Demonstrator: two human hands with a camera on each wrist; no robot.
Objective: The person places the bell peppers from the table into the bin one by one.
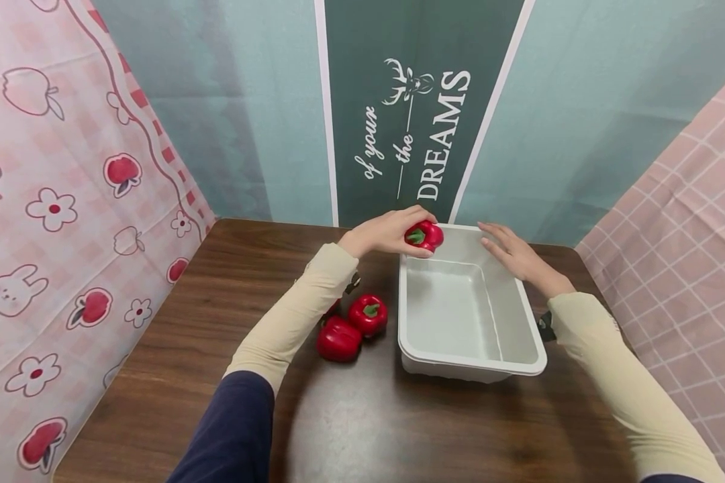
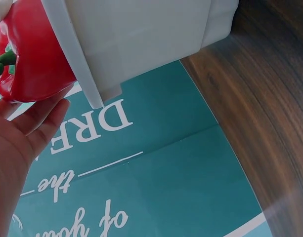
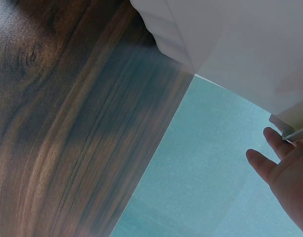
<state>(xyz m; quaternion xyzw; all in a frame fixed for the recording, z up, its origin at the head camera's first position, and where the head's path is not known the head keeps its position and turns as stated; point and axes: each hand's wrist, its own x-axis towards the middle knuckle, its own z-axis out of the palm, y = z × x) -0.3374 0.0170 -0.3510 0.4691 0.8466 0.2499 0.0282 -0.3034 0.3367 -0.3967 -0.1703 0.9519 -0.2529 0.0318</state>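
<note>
My left hand [image 1: 393,231] grips a red bell pepper [image 1: 424,236] with a green stem, over the far left corner of a light grey bin [image 1: 446,362]. In the left wrist view the pepper [image 2: 35,54] is beside the bin's rim [image 2: 74,54], the fingers [image 2: 47,116] under it. My right hand [image 1: 515,253] is at the bin's far right edge, fingers extended; in the right wrist view its fingertips are by the rim [image 3: 298,134]. The bin's visible inside holds nothing.
Left of the bin, two red peppers [image 1: 368,314] [image 1: 339,339] rest on the brown wooden table [image 1: 217,335], with part of another red one half hidden behind the left forearm. Printed cloths hang behind and on both sides.
</note>
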